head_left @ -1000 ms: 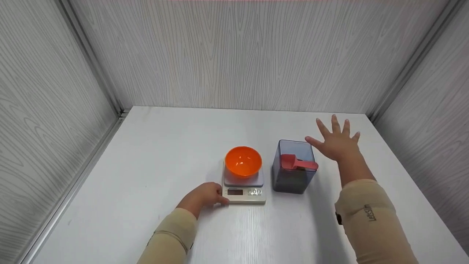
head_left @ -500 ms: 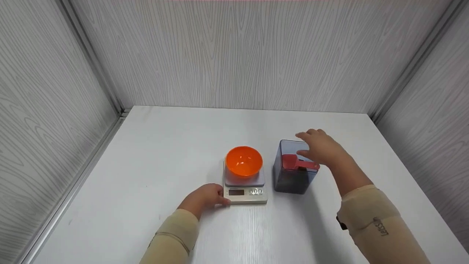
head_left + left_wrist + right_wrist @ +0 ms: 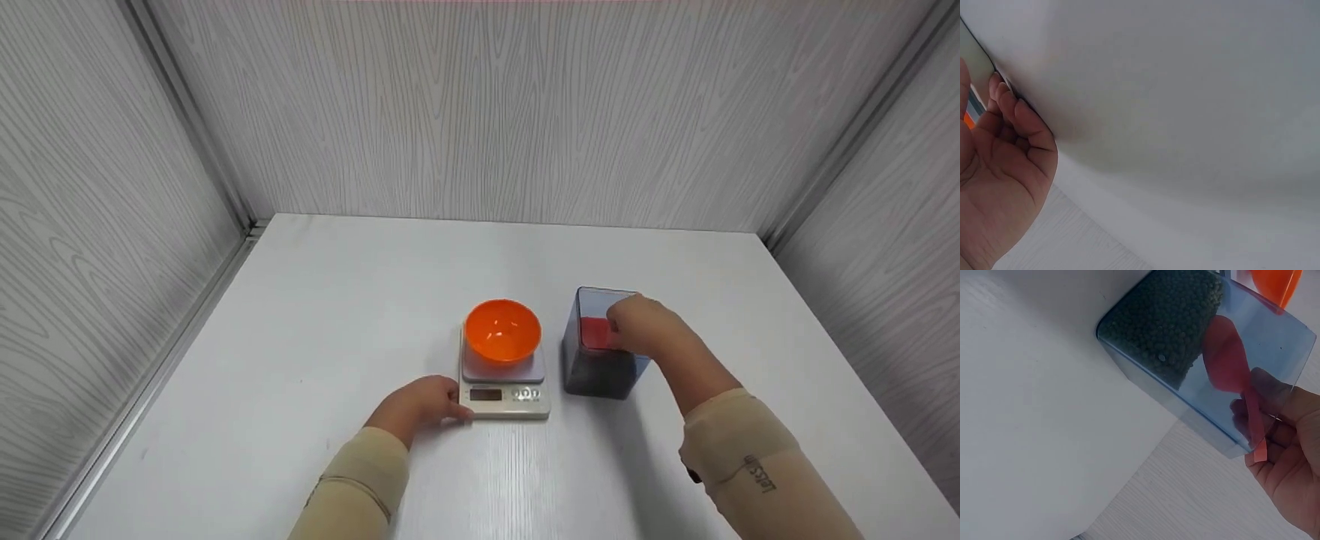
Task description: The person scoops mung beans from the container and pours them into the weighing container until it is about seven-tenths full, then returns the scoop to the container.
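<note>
Two hands, one scale, one bowl, one container and one scoop make up the scene. The left hand (image 3: 422, 401), fingers curled in, grips the near left corner of a flat off-white kitchen scale (image 3: 506, 404), its thumb along the near edge. On the scale's platform stands a round, glossy orange bowl (image 3: 502, 331).

Just right of the scale, apart from it, stands a tall, see-through bluish plastic container (image 3: 600, 301), its lower part filled with small dark greenish granules (image 3: 1165, 323). The right hand (image 3: 643, 327) pinches the handle of a red plastic scoop (image 3: 1225, 354); the scoop's head is inside the container above the near side, and the handle end sticks out past the rim.

All stands on a white table (image 3: 360, 285), with pale wood-grain panels (image 3: 480, 112) left, right and at the far side.

From above, the right hand covers the handle and part of the container's mouth. The bowl hides much of the platform. Any digits on the scale's dark display cannot be read. Whether the scoop touches the granules, I cannot tell. Both sleeves are cut off at the near edge.
</note>
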`<state>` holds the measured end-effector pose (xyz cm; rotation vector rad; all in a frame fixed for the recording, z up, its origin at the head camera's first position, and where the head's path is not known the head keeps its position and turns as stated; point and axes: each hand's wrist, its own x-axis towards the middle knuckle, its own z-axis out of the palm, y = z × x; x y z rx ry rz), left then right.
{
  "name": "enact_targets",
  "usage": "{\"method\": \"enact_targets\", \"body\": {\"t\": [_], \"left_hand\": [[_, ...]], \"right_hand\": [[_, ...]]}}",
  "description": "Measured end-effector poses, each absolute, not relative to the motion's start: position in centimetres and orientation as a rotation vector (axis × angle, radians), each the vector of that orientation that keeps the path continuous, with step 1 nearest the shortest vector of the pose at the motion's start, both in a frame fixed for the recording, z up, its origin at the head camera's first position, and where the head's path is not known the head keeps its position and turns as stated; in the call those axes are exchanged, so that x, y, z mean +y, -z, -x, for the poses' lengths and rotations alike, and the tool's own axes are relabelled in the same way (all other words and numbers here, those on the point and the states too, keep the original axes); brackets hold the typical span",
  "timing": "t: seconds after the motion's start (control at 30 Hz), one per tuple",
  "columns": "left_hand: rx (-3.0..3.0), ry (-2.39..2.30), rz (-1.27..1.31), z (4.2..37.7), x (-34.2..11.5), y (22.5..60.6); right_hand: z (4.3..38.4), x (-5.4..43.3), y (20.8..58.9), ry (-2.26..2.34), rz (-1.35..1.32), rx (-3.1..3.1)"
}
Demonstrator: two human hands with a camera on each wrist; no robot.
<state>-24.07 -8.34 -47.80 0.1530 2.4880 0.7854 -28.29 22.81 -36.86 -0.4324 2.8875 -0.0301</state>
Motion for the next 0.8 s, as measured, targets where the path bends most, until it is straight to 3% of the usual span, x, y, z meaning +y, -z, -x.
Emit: {"method": "enact_targets", "body": {"t": [0.33, 0.8], "left_hand": [[2.506, -0.786, -0.193, 23.9, -8.4, 47.6], [2.453, -0.807, -0.140, 24.0, -8.5, 47.5]], "right_hand": [[28.6, 22.3, 36.9, -0.076, 0.408, 2.897], [27.8, 22.6, 31.9, -0.199, 0.417, 2.796]]}}
